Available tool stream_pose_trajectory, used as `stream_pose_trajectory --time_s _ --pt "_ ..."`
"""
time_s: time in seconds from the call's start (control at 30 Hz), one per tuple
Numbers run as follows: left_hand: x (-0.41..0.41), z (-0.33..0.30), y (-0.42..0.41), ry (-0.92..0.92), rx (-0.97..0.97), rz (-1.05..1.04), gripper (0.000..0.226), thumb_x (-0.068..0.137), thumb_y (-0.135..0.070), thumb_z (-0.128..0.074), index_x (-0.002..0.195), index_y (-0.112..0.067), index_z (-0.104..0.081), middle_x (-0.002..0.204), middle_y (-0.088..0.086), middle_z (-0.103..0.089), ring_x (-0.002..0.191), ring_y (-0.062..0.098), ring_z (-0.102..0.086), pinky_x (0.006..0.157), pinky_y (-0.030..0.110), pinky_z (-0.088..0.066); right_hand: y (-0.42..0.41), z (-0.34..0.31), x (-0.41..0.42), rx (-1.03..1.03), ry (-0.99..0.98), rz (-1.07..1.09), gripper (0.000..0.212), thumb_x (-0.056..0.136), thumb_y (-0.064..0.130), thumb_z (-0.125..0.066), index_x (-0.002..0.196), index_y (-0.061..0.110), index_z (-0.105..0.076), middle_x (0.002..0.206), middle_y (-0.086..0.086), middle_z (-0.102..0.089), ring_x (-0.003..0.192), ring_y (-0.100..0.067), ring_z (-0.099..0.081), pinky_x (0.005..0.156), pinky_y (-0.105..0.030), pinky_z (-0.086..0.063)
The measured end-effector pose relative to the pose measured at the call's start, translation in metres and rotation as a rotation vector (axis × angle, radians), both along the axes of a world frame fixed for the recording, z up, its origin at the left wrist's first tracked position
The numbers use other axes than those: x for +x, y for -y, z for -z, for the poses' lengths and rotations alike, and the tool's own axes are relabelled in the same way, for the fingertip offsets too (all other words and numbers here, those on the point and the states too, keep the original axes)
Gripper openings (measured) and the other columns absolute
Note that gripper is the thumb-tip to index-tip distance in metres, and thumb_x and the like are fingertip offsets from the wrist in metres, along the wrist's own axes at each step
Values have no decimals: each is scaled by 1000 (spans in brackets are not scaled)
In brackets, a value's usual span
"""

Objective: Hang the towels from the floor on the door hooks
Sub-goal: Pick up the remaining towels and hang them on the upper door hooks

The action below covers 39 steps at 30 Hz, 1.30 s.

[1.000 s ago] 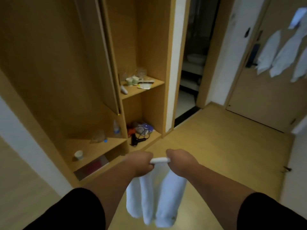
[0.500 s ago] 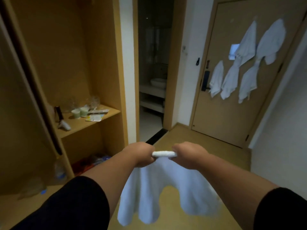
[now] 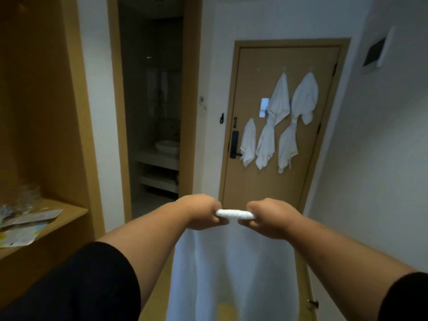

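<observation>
Both my hands hold one white towel (image 3: 231, 269) by its top edge in front of me. My left hand (image 3: 201, 212) and my right hand (image 3: 268, 217) are closed on that edge, a short rolled strip of it stretched between them. The rest of the towel hangs down below my forearms and hides the floor. Ahead stands the wooden door (image 3: 259, 181), shut. Several white towels (image 3: 280, 100) hang on its hooks in its right half, some in an upper row and some lower.
A dark handle with lock (image 3: 235, 144) sits on the door's left side. Left of the door an open doorway (image 3: 155, 112) shows a dim bathroom with a sink. A wooden shelf unit (image 3: 46, 218) with papers and glasses stands at my left. A white wall (image 3: 382, 158) runs along the right.
My view has swung right and up, from the shelf unit towards the door, which is now nearer and centred. Both hands have kept their hold on the towel and risen with it.
</observation>
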<state>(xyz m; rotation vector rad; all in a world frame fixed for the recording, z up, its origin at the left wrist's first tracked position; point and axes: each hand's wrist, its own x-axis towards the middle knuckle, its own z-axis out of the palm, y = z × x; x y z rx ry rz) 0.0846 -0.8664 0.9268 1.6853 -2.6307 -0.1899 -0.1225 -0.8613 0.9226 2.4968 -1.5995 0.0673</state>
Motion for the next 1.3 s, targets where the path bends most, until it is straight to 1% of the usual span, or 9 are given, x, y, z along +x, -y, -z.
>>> stream_pose_trajectory --time_s 0.1,0.2,0.43,0.57,0.73,0.83,1.03,1.13,1.3 --pt "0 -20 71 -16 -49 98 38 90 -57 -51 85 -22 -62 77 2 -61 69 19 -56 60 33 -41 57 -14 -7 -78 2 11 40 89 66 -44 85 26 -48 75 5 -56 67 -21 -54 59 -33 -44" --pt "1 -43 133 -12 -100 182 41 90 -63 -46 75 -25 -53 71 -1 -55 63 15 -49 56 30 -35 107 -33 -14 -119 6 10 39 90 67 -40 83 28 -42 69 7 -51 62 -19 -52 55 -34 -40" --pt "-8 -94 259 8 -195 291 41 97 -56 -34 88 -22 -55 78 -2 -55 67 13 -48 57 27 -34 220 -85 -31 -164 44 38 38 95 63 -27 84 30 -41 72 4 -55 63 -16 -52 54 -31 -37" --pt "-16 -121 324 23 -255 274 42 97 -57 -30 91 -24 -55 80 -2 -56 70 14 -50 58 28 -35 282 -119 -36 -202 7 52 34 98 59 -27 85 32 -42 72 6 -54 63 -14 -52 55 -32 -42" --pt "-32 -148 409 12 -305 240 42 97 -57 -30 90 -24 -55 81 1 -59 69 13 -51 59 26 -38 368 -150 -50 -231 -18 38 35 99 57 -27 89 29 -46 74 6 -54 64 -11 -51 54 -27 -36" --pt "-48 -167 464 4 -352 218 42 97 -57 -33 91 -23 -56 83 2 -60 72 16 -53 63 30 -41 423 -167 -70 -274 -11 29 37 99 57 -27 89 28 -47 74 5 -55 65 -12 -51 54 -30 -38" --pt "-94 -205 573 -150 -412 187 43 96 -56 -40 90 -19 -61 87 3 -62 78 18 -56 65 29 -42 535 -212 -119 -339 22 -19 40 98 58 -28 79 28 -44 73 5 -54 67 -15 -52 55 -31 -35" --pt "-117 -220 623 -192 -406 160 45 95 -57 -41 91 -19 -63 89 4 -64 78 17 -58 65 28 -43 589 -229 -143 -353 28 -20 43 98 60 -28 84 26 -50 75 5 -56 66 -13 -51 57 -31 -38" --pt "-136 -244 696 -194 -441 136 48 96 -57 -39 95 -16 -65 84 1 -62 72 13 -54 62 25 -41 665 -249 -168 -395 58 -35 43 98 58 -29 85 25 -52 75 5 -55 65 -10 -49 54 -29 -34"
